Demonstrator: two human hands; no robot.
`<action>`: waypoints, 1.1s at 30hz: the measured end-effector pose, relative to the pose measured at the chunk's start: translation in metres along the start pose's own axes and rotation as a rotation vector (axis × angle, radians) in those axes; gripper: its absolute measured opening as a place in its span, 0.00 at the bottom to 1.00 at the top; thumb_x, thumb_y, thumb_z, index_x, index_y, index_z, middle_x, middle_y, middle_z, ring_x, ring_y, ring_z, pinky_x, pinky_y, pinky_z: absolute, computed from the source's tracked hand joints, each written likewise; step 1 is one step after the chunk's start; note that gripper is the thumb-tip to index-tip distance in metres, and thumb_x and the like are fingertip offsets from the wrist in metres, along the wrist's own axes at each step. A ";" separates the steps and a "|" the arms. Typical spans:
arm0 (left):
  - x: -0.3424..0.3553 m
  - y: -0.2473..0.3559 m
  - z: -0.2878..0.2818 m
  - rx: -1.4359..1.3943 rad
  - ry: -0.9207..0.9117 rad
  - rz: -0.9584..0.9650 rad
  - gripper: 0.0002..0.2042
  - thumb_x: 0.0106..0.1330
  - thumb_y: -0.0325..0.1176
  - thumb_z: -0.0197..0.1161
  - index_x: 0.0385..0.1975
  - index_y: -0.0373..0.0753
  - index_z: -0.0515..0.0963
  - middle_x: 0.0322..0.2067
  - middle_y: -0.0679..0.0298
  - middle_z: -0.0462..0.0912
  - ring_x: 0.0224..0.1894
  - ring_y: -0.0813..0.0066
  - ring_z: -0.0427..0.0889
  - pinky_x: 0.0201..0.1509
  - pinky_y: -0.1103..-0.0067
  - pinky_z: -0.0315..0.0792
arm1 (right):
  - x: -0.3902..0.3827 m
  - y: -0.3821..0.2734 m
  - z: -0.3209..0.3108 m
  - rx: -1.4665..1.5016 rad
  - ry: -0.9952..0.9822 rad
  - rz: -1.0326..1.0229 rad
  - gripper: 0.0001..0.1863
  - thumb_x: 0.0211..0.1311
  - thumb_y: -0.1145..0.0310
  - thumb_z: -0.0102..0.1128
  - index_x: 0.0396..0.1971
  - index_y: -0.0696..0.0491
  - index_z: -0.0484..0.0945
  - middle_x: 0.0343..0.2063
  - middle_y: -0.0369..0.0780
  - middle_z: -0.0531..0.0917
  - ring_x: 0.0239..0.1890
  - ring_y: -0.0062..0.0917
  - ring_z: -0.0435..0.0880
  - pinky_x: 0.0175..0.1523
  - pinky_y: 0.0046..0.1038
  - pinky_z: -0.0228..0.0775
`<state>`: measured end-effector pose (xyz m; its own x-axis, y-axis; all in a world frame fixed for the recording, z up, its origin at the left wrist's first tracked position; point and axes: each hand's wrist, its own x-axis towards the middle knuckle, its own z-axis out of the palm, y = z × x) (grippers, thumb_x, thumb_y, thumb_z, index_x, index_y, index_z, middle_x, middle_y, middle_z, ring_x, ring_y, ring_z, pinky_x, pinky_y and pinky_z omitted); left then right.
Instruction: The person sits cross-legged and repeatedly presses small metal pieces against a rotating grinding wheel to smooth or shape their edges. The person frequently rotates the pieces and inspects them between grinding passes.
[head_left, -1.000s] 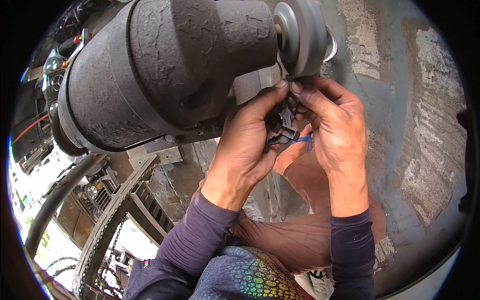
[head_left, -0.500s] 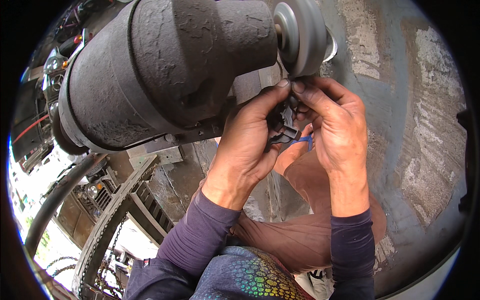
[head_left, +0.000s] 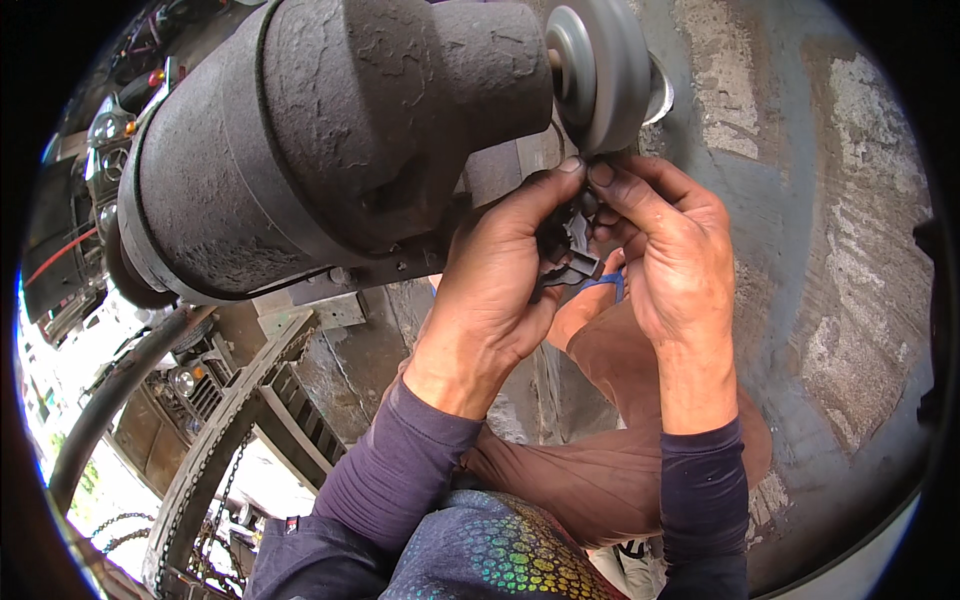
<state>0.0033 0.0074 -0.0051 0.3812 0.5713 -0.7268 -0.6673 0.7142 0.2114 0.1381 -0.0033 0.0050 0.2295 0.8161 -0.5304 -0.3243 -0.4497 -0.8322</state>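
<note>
A bench grinder [head_left: 300,130] with a dark, pitted motor housing fills the upper left. On its right end sits a grey grinding wheel [head_left: 622,75], its rim blurred as if spinning. Just under the wheel, my left hand [head_left: 485,290] is closed around a small dark angular part [head_left: 578,268] with notched edges. My right hand [head_left: 680,265] pinches the upper end of that part, thumb beside the left thumb, right below the wheel's lower edge. My fingers hide much of the part, and I cannot make out whether it touches the wheel.
Below the grinder runs a metal stand with a bracket [head_left: 340,310]. A ladder-like metal frame [head_left: 215,460] with hanging chains stands at the lower left, and vehicle parts lie beyond it. My bent leg [head_left: 580,475] is beneath my arms. The worn concrete floor [head_left: 780,250] spreads to the right.
Both hands and the part stay almost in place, with only a very slight shift of the fingertips beneath the wheel.
</note>
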 end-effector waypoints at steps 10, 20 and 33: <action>0.001 -0.001 -0.004 -0.012 0.010 0.010 0.09 0.74 0.34 0.61 0.44 0.36 0.81 0.32 0.63 0.86 0.30 0.76 0.85 0.31 0.82 0.79 | 0.000 0.002 0.000 0.021 -0.028 0.015 0.08 0.64 0.74 0.67 0.39 0.61 0.87 0.30 0.37 0.88 0.28 0.15 0.83 0.36 0.17 0.72; 0.003 -0.005 -0.010 -0.092 -0.034 0.020 0.10 0.75 0.33 0.59 0.46 0.34 0.79 0.35 0.60 0.86 0.33 0.71 0.86 0.32 0.81 0.80 | 0.000 -0.001 0.004 -0.027 -0.021 -0.014 0.06 0.64 0.75 0.67 0.38 0.61 0.87 0.29 0.36 0.88 0.29 0.14 0.82 0.35 0.17 0.72; 0.004 -0.004 -0.010 -0.104 -0.051 0.017 0.10 0.75 0.33 0.60 0.46 0.33 0.80 0.34 0.61 0.87 0.32 0.72 0.86 0.32 0.81 0.81 | 0.001 0.000 0.004 -0.035 -0.023 -0.006 0.06 0.64 0.74 0.68 0.37 0.61 0.87 0.28 0.37 0.87 0.26 0.15 0.82 0.33 0.17 0.72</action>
<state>0.0013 0.0024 -0.0155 0.3994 0.6047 -0.6891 -0.7360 0.6596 0.1523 0.1352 -0.0012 0.0055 0.2103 0.8268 -0.5217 -0.2910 -0.4565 -0.8408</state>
